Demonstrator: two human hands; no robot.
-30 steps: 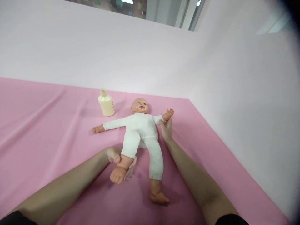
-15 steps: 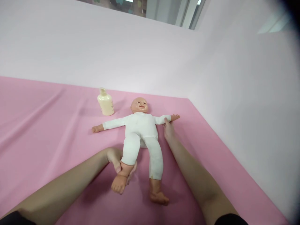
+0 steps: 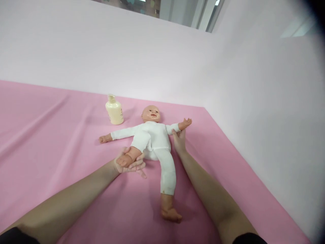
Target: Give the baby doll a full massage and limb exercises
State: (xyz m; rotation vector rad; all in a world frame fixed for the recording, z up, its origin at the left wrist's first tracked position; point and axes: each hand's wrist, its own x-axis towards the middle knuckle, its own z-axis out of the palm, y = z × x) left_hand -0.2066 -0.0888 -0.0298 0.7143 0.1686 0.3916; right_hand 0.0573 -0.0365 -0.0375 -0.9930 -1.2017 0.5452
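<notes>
Left hand [image 3: 129,165] has pushed the doll [image 3: 152,139] leg up, bent.

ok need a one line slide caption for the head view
Left hand cups the doll's bent leg, right hand lifts its arm.
</notes>
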